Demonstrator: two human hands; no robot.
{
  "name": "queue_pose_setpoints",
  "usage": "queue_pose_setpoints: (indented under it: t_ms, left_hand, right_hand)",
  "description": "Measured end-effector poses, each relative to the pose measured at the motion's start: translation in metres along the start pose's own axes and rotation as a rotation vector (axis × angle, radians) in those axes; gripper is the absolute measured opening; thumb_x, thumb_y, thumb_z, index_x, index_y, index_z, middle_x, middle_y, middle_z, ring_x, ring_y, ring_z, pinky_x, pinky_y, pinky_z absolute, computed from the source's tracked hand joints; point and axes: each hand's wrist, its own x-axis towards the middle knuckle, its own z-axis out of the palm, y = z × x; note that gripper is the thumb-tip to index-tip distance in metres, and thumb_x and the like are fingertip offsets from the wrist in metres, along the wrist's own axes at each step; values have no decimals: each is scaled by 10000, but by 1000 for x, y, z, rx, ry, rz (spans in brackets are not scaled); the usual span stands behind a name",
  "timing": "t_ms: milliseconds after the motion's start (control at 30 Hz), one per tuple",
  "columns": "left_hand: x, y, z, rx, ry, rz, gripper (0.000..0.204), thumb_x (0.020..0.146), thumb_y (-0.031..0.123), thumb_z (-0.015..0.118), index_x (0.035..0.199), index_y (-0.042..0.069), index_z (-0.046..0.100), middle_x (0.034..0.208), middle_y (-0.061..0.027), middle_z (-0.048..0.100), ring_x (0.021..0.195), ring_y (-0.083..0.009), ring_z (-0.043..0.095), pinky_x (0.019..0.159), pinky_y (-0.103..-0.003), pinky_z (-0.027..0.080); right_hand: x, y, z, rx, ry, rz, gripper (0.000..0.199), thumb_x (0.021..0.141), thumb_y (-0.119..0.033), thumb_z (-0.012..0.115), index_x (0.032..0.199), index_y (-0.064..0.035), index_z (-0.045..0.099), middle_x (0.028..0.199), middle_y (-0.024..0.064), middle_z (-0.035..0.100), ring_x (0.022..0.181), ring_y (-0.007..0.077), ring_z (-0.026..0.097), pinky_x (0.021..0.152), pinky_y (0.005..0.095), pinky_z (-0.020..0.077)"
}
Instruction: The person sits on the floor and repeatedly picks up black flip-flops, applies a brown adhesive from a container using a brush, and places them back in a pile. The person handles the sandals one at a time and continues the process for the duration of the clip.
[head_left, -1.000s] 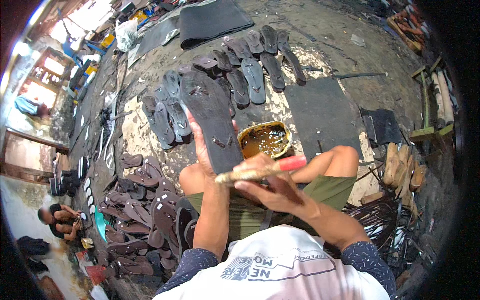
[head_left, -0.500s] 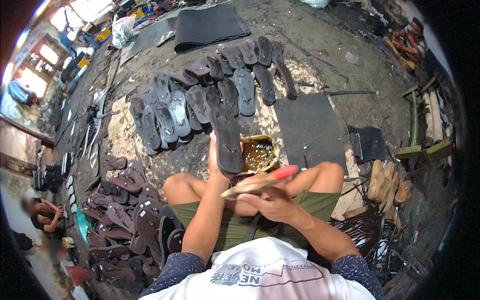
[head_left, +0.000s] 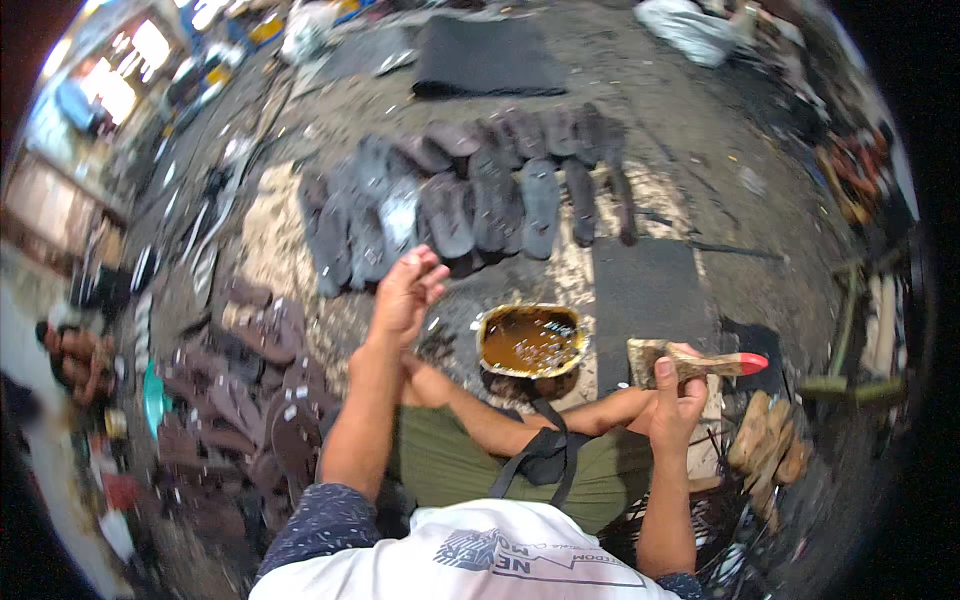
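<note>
My left hand (head_left: 405, 295) is raised in front of the rows of dark flip-flops (head_left: 455, 215), its fingers apart and nothing in it. A grey-black sole (head_left: 495, 205) stands out in those rows, just beyond the hand. In my right hand (head_left: 677, 400) is a brush (head_left: 700, 366), held level, with a red-tipped handle pointing right. Its wide, light-brown end looks caked and points left. Between my hands sits a square-mouthed tub (head_left: 484, 345) of shiny brown liquid, its rim crusted yellowish.
A heap of brown flip-flops (head_left: 235, 400) lies at my left. Beyond the tub's right side is a flat dark sheet (head_left: 645, 300), with a folded black sheet (head_left: 490, 55) farther off. Wooden foot forms (head_left: 765, 440) rest at the right, near a wooden frame (head_left: 850, 385).
My left hand has let go of the flip-flop it held, which now appears to lie among the rows. My right hand has moved right with the brush. The view has shifted.
</note>
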Motion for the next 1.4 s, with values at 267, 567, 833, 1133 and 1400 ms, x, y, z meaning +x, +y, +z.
queue_pose_setpoints:
  t_ms: [267, 567, 833, 1133, 1400]
  left_hand:
    - [-275, 115, -150, 1115, 858, 414, 423, 975, 265, 675, 1305, 13, 592, 1179, -98, 657, 1051, -203, 639, 926, -318, 499]
    - [-377, 12, -127, 1693, 732, 241, 445, 837, 297, 787, 1195, 73, 646, 1147, -143, 629, 1095, -346, 601, 970, -432, 447]
    - [-350, 74, -103, 1205, 963, 399, 344, 957, 147, 693, 1274, 42, 609, 1005, -59, 658, 881, -144, 597, 820, -299, 506]
    - [-262, 20, -44, 1677, 158, 632, 577, 701, 161, 897, 1192, 64, 609, 1456, -181, 379, 1356, -422, 405, 1091, -497, 368]
    - [-249, -20, -77, 939, 15, 689, 555, 742, 82, 871, 1200, 92, 557, 1583, -278, 304, 1423, -428, 404, 1144, -509, 364]
  right_hand:
    - [38, 44, 26, 63, -33, 207, 473, 1006, -338, 652, 1254, 64, 635, 1243, 93, 651, 1132, 165, 582, 996, 321, 443]
    - [47, 32, 74, 10, -317, -16, 427, 1044, -302, 584, 1332, 13, 589, 1317, 95, 620, 1215, 191, 554, 1103, 350, 388]
    - [45, 48, 110, -598, -679, -78, 363, 884, -372, 749, 1085, -70, 748, 1016, 130, 753, 942, 275, 701, 842, 395, 519]
    - [45, 71, 100, 78, -381, -265, 226, 864, -232, 795, 1047, -105, 762, 934, 32, 746, 959, 192, 671, 834, 366, 513]
    - [89, 31, -13, -174, -271, -150, 312, 934, -227, 742, 1170, -29, 689, 1089, 50, 734, 1058, 134, 637, 930, 310, 501]
